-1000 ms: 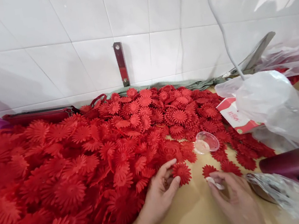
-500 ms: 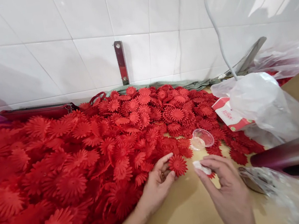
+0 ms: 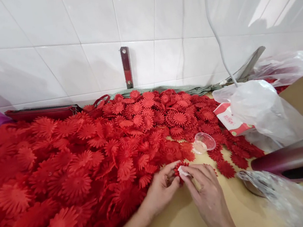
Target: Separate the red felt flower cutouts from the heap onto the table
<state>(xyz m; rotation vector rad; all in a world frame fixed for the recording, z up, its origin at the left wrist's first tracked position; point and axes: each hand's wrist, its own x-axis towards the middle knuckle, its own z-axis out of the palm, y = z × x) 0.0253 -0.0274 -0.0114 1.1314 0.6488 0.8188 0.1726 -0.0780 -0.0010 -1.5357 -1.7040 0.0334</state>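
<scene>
Red flower [image 3: 180, 169] mostly behind hands

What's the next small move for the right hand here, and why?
Probably press the small white piece down onto the red flower. The right hand already has its fingertips and the piece over that flower, and the left hand steadies it at the edge of the red flower pile.

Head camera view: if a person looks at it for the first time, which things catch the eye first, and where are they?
A huge heap of red flower cutouts covers the left and middle of the table up to the white tiled wall. At the heap's near edge, the left hand and right hand meet over one red flower, the right fingertips pressing a small white piece on it. Crumpled clear plastic bags lie to the right.
</scene>
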